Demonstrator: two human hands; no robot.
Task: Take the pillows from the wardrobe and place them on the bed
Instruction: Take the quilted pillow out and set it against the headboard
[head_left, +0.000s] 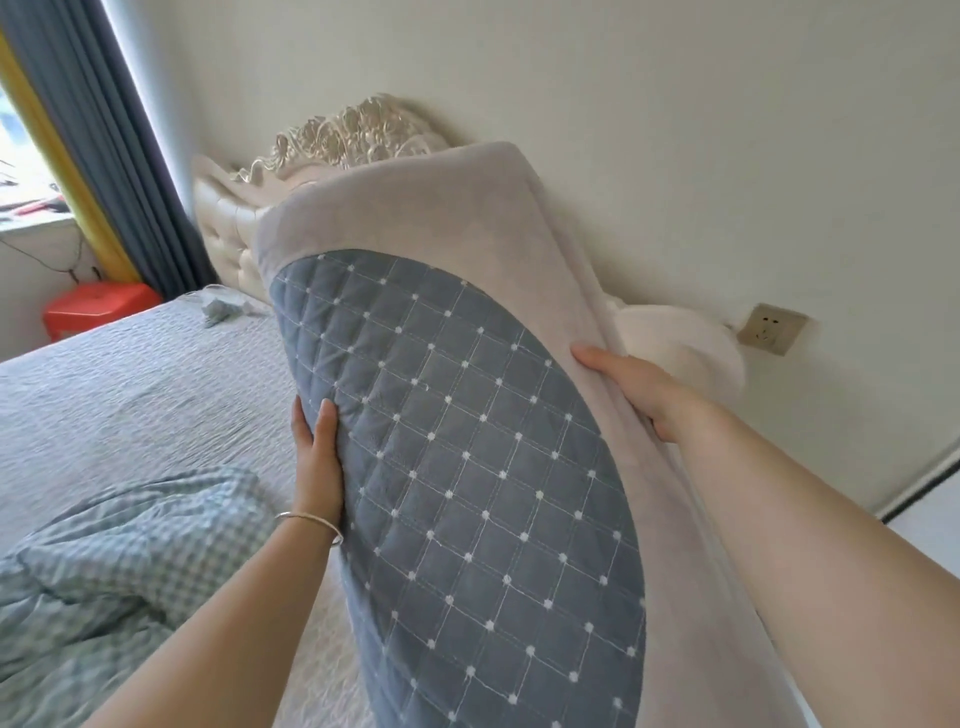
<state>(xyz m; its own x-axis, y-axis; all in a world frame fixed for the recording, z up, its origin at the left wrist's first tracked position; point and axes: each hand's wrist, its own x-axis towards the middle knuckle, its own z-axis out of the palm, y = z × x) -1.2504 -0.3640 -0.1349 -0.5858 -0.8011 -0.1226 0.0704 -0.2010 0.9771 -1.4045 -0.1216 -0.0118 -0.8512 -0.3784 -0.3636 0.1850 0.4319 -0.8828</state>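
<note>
A large pillow (467, 441) fills the middle of the view, held up in the air over the bed (130, 395). It has a grey-blue quilted panel with white dots and a pale beige border. My left hand (317, 462) grips its left edge, thumb on the quilted face, a thin bracelet on the wrist. My right hand (639, 395) clasps the beige right edge. The bed has a pale textured cover and lies to the left, below the pillow. The wardrobe is out of view.
A cream carved headboard (291, 176) stands against the wall behind the pillow. A checked blue quilt (119, 561) is bunched at the lower left. A red stool (98, 306), blue curtain (119, 145) and window are far left. A wall socket (771, 327) is at right.
</note>
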